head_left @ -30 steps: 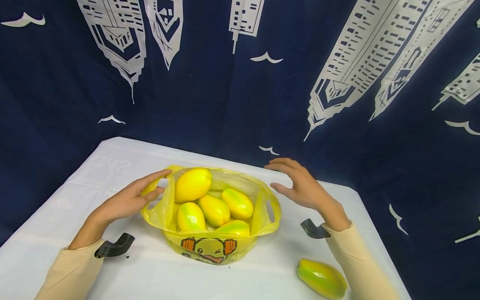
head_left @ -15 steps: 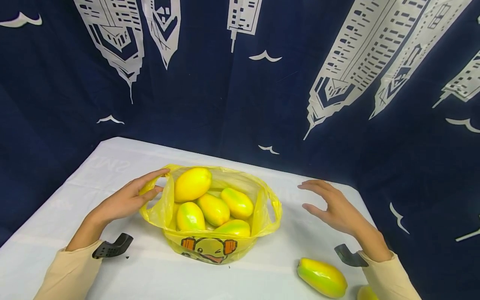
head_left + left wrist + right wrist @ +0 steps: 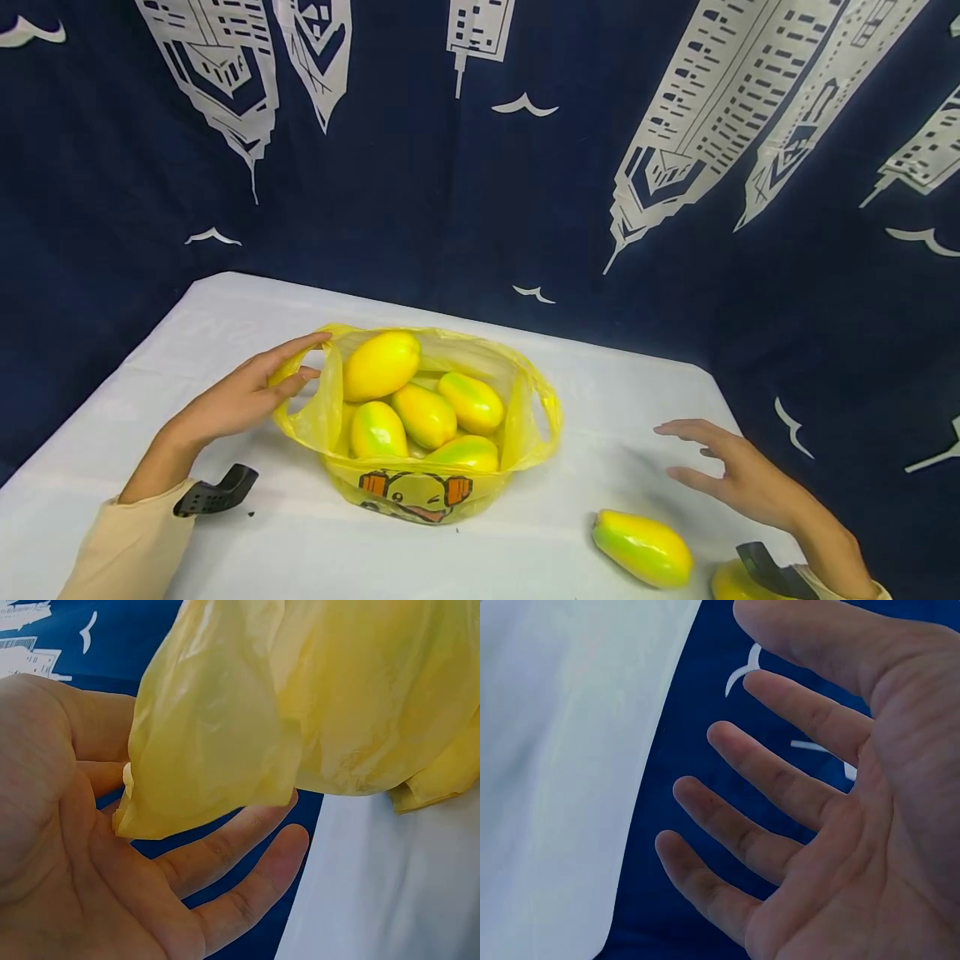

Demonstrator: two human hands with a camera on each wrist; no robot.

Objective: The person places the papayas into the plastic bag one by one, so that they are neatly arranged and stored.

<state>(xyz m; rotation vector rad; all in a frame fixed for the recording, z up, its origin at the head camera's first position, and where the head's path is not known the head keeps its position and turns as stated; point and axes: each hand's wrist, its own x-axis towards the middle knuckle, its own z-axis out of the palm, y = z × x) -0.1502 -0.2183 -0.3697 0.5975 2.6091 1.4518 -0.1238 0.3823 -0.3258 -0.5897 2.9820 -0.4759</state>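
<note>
A yellow plastic carrier bag with a cartoon face stands with its mouth open on the white table. Inside lie several glossy yellow-green fruits, shaped like papayas or mangoes. My left hand is at the bag's left handle, index finger along the rim and thumb apart from it at the handle hole. In the left wrist view, the handle plastic lies across that hand and covers some fingertips; the lower fingers are loose. My right hand is over the table's right side, fingers spread and holding nothing.
A papaya-like fruit lies on the table at the front right. Another yellow fruit sits partly behind the right wrist camera. A dark blue curtain with white building prints hangs behind the table.
My right hand has moved away from the bag, to the right and toward me. A second loose fruit has come into view near its wrist. The left hand stays at the handle.
</note>
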